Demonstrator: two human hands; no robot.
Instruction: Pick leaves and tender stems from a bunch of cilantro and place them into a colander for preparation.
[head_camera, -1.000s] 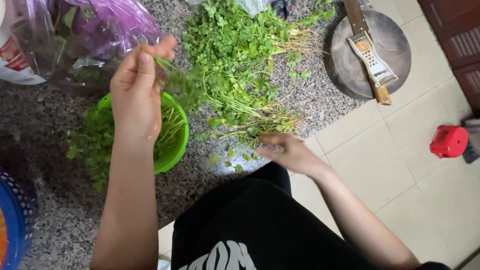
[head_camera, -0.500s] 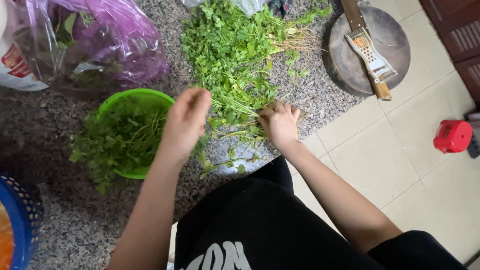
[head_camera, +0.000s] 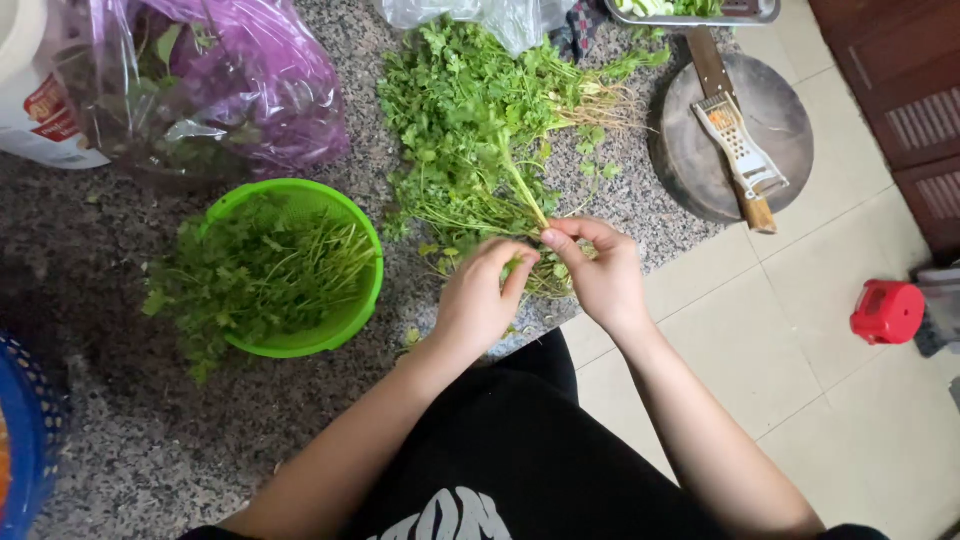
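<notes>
Both hands now meet on one herb stalk.

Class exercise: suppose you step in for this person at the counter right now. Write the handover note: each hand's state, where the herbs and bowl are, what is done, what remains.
Left hand: fingers pinched on a herb stem at the near edge of the herb pile.
Right hand: gripping the same stem from the other side.
Green bowl: left of the hands on the granite counter, already holding a heap of picked sprigs.
Done: part of the herbs sorted into the bowl.
Left: the large pile behind the hands, roots toward the round board.
</notes>
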